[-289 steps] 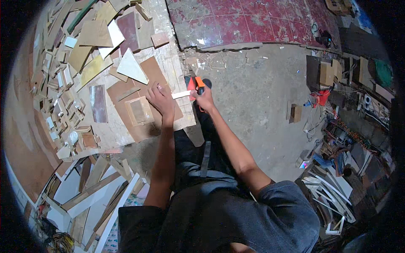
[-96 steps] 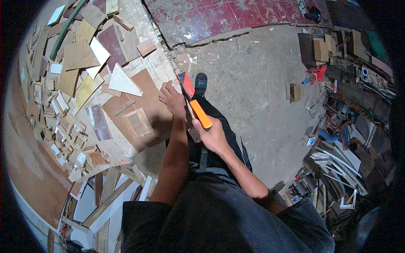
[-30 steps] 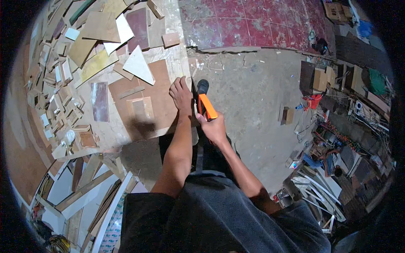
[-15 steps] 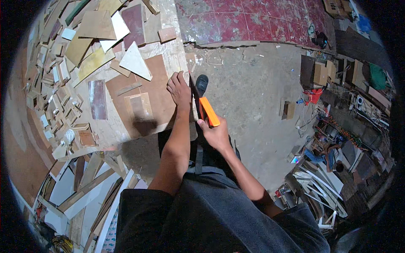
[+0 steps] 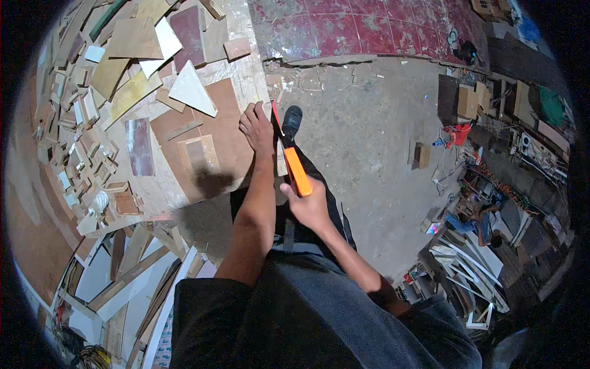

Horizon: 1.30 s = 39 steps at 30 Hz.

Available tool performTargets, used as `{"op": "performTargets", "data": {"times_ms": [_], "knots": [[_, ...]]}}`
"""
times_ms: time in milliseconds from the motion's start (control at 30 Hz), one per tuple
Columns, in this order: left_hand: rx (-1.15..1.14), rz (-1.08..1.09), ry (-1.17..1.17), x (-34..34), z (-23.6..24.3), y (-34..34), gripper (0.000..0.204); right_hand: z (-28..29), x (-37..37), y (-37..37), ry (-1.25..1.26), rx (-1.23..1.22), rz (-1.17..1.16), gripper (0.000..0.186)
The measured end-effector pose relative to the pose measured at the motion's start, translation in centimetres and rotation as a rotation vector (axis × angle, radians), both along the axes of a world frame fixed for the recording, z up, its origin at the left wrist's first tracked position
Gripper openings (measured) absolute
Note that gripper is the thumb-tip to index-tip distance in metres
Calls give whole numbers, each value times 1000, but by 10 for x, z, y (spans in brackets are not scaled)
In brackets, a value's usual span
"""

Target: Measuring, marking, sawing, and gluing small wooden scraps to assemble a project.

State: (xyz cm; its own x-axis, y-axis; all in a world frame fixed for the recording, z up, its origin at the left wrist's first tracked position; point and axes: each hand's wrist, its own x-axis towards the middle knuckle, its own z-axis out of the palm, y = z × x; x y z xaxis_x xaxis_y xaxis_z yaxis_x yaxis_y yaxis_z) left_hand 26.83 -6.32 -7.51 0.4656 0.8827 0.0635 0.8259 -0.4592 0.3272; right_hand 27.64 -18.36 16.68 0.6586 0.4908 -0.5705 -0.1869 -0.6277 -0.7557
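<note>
My right hand (image 5: 309, 206) is wrapped round the orange handle of a handsaw (image 5: 297, 171). Its dark blade, red toward the tip, points away from me along the right edge of the worktable (image 5: 257, 74). Just left of the blade, my left hand (image 5: 257, 126) presses down on the wood at that edge, fingers slightly bent and apart. A pale wooden strip (image 5: 281, 161) shows between my left forearm and the saw. How far the blade sits in the wood cannot be made out. Left of my hand lies a brown plywood sheet (image 5: 227, 114).
White triangular offcut (image 5: 193, 91) and several wood scraps cover the table's left. My shoe (image 5: 292, 122) stands on the concrete floor beside the table. Boards (image 5: 129, 277) are stacked at lower left; a red container (image 5: 458, 136) and clutter line the right.
My right hand has drawn the saw back toward me, and its handle has turned more upright in view. My left hand stays on the wood; the whole view has shifted slightly.
</note>
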Motion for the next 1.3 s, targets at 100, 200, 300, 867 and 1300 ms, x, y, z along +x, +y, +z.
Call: {"op": "performTargets", "data": {"times_ms": [100, 200, 300, 867, 1300], "knots": [[-28, 0, -69, 2, 10, -3, 40, -1, 12, -8, 47, -131, -6, 16], [-70, -21, -46, 3, 9, -6, 42, -27, 10, -2, -1, -91, -26, 18], [-30, -11, -34, -3, -9, 2, 45, -22, 6, 15, -3, -28, 1, 19], [-12, -29, -7, 4, 5, -3, 51, -48, 21, 10, 46, -11, -34, 19], [-26, -33, -52, 3, 13, -3, 50, -58, 27, 19, -52, 59, -36, 22]]}}
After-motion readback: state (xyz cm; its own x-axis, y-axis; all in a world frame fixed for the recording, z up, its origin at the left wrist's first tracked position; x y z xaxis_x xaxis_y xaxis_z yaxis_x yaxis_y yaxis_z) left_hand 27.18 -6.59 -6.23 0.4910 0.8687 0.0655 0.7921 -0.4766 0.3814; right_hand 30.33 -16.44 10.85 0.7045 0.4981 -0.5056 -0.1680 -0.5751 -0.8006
